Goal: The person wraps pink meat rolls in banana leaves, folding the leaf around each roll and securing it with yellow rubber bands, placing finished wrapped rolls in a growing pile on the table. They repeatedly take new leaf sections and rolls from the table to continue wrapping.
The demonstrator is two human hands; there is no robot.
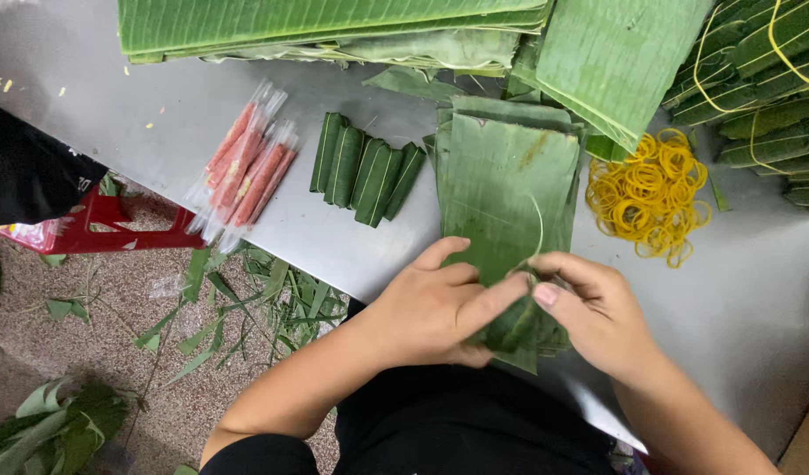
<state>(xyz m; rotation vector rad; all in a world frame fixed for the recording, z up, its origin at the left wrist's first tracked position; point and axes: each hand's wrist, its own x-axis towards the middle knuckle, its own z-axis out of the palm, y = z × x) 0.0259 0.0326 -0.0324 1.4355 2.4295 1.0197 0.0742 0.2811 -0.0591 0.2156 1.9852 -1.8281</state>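
Head camera looked down on a grey metal table (pixel 158 123) where both hands met at the near edge over a small leaf-wrapped roll (pixel 514 327). The left hand (pixel 431 308) was closed around the roll's left side, its forefinger stretched across the top, while the right hand (pixel 598 312) pinched the leaf's loose upper fold between thumb and fingers; both were gripping the same roll, which sat on the near end of a stack of cut banana-leaf pieces (pixel 510 176). The wrap looked unfinished, since a flap was not yet tucked and no band circled it. Judging by the layout, the work was partway along: four finished green rolls (pixel 365 167) lay side by side to the left of the stack, and a heap of banded bundles (pixel 765 79) filled the far right corner. What remained showed as well: several pink sausages in clear wrappers (pixel 246 167) waited further left, near the table's edge, a pile of yellow rubber bands (pixel 652 193) lay just right of the stack, and large uncut banana leaves (pixel 334 26) were stacked along the far side. Leaf scraps (pixel 246 308) littered the speckled floor below, beside a red stool (pixel 105 224).
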